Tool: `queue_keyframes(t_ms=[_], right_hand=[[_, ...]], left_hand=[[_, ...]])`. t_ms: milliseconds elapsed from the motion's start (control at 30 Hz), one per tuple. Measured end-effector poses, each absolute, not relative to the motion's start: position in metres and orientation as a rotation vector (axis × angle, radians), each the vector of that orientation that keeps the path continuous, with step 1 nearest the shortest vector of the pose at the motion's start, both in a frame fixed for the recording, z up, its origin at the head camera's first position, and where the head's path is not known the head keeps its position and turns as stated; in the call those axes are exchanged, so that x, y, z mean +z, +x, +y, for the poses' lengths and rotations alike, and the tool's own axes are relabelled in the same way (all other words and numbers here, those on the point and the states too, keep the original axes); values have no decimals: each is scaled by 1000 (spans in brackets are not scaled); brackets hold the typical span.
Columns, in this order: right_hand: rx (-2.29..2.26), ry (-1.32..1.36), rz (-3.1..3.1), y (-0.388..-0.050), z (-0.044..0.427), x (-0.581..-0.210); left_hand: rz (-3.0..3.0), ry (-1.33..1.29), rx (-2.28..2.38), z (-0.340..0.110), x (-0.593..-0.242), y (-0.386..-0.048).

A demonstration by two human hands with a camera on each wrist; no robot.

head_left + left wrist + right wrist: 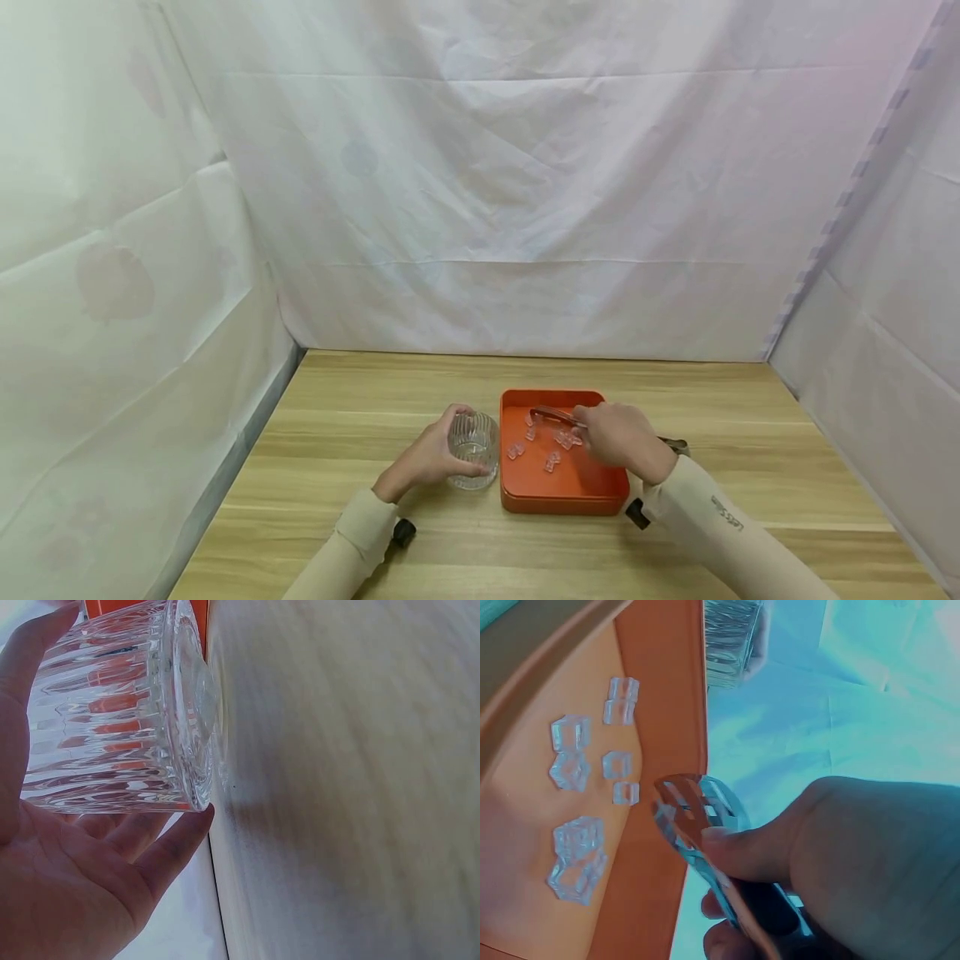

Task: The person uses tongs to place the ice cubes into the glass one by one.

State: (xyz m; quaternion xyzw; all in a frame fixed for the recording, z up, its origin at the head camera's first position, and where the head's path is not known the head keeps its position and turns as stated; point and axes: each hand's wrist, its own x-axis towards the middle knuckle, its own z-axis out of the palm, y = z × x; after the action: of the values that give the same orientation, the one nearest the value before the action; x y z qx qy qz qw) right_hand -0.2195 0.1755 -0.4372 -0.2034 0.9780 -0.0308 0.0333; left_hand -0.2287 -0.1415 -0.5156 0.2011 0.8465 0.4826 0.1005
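My left hand (426, 454) grips a clear ribbed glass (474, 450) that stands upright on the table, left of an orange-red tray. In the left wrist view the fingers and thumb curve round the glass (112, 727) near its base. Metal tongs (553, 414) are held in my right hand (621, 435), thumb on the upper arm. Their tips hover over the tray (562, 505). Several clear cubes (576, 851) lie on the tray's floor, some touching each other. Whether a cube sits between the tong tips (686, 802) cannot be told.
A wood-grain table (360, 392) lies under everything. White cloth (480, 208) hangs behind it and at both sides. The tray's raised walls (664, 712) stand between the cubes and the glass. Dark wrist straps (403, 532) show below both sleeves.
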Motion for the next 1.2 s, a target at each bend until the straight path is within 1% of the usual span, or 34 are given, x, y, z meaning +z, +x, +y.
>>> queue_keyframes(t_ms=[800, 1200], right_hand=[[-199, -923, 3301, -213, 178, -426], [-254, -940, 3317, -210, 171, -417]], left_hand=[[2519, 607, 1389, -141, -512, -229], [2527, 589, 1372, -141, -513, -229]])
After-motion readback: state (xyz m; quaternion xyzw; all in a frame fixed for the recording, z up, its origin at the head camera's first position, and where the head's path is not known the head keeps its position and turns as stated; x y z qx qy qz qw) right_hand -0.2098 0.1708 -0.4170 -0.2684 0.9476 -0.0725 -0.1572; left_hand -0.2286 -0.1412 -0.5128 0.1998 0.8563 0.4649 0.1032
